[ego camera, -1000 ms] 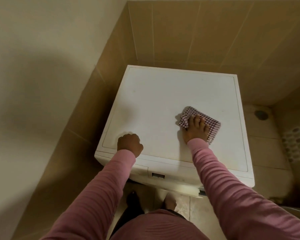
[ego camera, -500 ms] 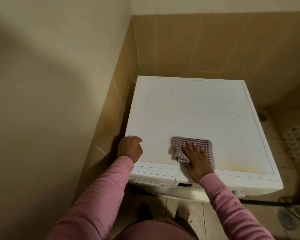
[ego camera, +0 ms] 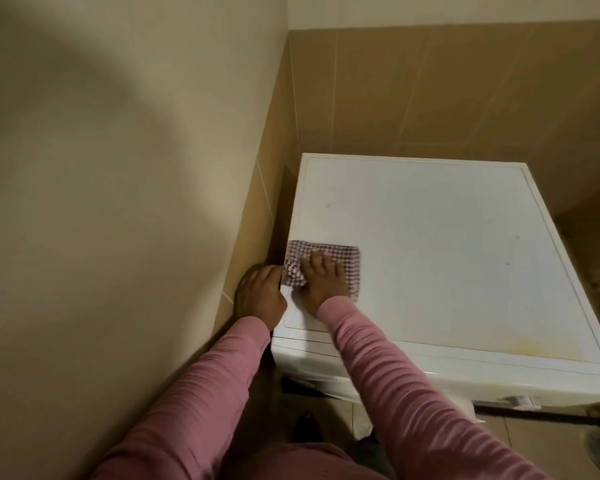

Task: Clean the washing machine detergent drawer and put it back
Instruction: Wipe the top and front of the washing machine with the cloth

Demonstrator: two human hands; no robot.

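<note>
Two walls met in a corner behind a white washing machine (ego camera: pixel 447 254), the left wall (ego camera: pixel 101 202) plain above and tiled in tan lower down, the back wall (ego camera: pixel 465 91) tiled likewise. Its flat top filled the right half of the view, with a yellowish stain near the front right corner and a few small dark specks further back. Below the front edge a strip of the machine's front panel showed, but blur and the sleeves hid whether the detergent drawer sat in place, so that could not be told. Pink ribbed sleeves (ego camera: pixel 413 393) reached in from the bottom of the view. A red-and-white checked cloth (ego camera: pixel 352 266) lay flat on the top near its front left corner, close to the left edge. On it pressed the right hand (ego camera: pixel 323 282), palm down with fingers spread, not gripping. Just beside it, the left hand (ego camera: pixel 260 296) curled loosely over the left edge of the top, its fingertips touching the bunched left corner of the cloth; whether it pinched the fabric could not be told.
</note>
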